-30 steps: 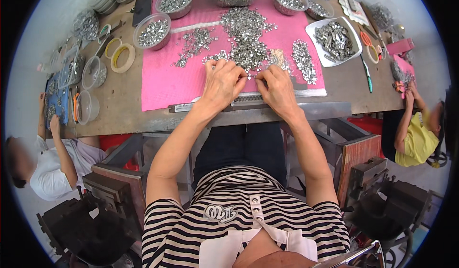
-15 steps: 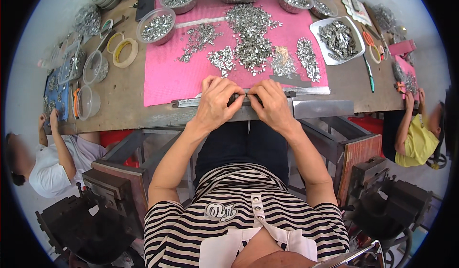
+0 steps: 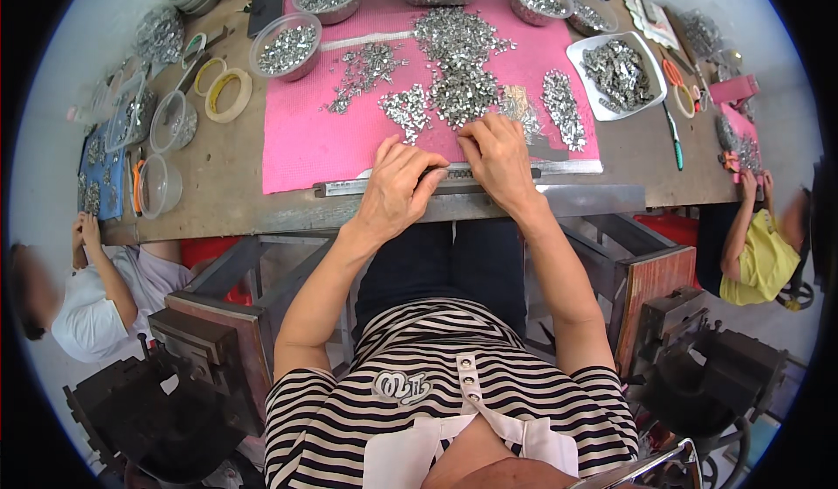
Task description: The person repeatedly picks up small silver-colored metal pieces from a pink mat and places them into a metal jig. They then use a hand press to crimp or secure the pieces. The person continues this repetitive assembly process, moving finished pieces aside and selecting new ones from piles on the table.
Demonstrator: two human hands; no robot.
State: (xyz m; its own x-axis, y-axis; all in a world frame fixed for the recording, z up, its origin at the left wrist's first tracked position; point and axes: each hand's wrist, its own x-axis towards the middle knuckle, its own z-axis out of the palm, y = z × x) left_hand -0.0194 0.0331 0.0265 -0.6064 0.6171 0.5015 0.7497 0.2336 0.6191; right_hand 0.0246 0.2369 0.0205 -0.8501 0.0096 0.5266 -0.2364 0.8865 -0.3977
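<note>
My left hand (image 3: 394, 182) is closed, thumb and fingertips at the end of a dark bar (image 3: 459, 175) with a row of small slots or pieces along it. This bar lies along the table's front edge, by a long grey metal rail (image 3: 336, 189). Beyond the bar, my right hand (image 3: 499, 159) has its fingertips pinched together at the near side of a heap of small silvery metal pieces (image 3: 463, 92). Whatever sits between those fingertips is too small to make out. The heap lies on a pink textured mat (image 3: 297, 140).
Tubs of metal pieces (image 3: 288, 51) line the mat's back, and a white dish (image 3: 572, 52) stands at right. Tape rolls (image 3: 229, 96) lie left; scissors (image 3: 674, 72) and a green toothbrush (image 3: 678, 153) lie right. One person (image 3: 96, 306) works at left, another (image 3: 751, 262) at right.
My right hand has moved up and away from the bar to the heap, uncovering the bar's slotted stretch. My left hand has stayed nearly in place. The left person's hands have come together lower down.
</note>
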